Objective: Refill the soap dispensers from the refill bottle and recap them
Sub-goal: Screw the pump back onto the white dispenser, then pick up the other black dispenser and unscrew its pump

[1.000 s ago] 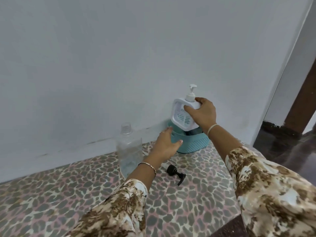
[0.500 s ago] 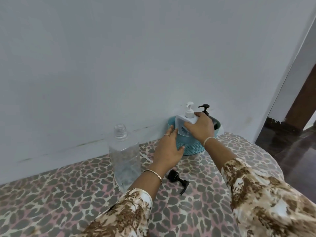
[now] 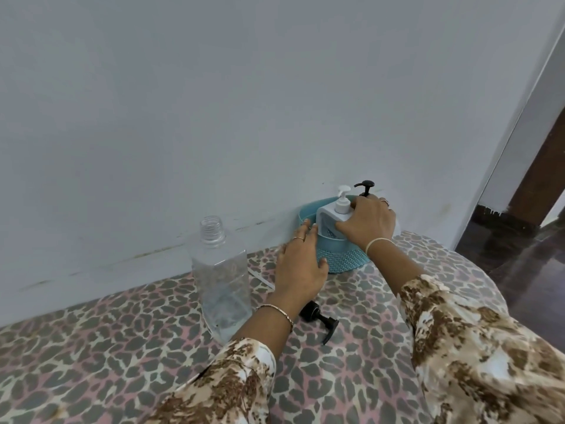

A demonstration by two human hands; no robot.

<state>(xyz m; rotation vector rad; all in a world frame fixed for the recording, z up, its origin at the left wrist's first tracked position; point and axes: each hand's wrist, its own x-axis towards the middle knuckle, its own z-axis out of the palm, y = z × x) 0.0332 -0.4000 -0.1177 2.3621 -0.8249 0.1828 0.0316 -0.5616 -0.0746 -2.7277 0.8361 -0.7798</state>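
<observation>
Wrapping the right hand (image 3: 367, 223) round the shoulder of the white dispenser (image 3: 327, 217), thumb on the front face, fingers curled over the top beside the pump neck. Standing it upright inside the teal basket (image 3: 342, 261), at the far edge of the table (image 3: 122, 347) against the wall, next to a second pump (image 3: 365, 186) with a black head. Steadying the basket with the left hand (image 3: 301, 264), fingers straight and laid flat on its near wall, pinching nothing.

Waiting uncapped near the middle of the table: the clear bottle (image 3: 221, 276), neck open, only a little liquid showing at the bottom. Lying loose near it, toward the near edge: the black pump cap (image 3: 318, 319).

Judging the clear bottle as stiff, thin plastic, light while nearly empty and so probably tipping easily; likely slippery if soapy. Best taking it round the flat sides below the shoulder, not by the threaded neck. Taking the pump cap by its round collar, leaving the spout free.
</observation>
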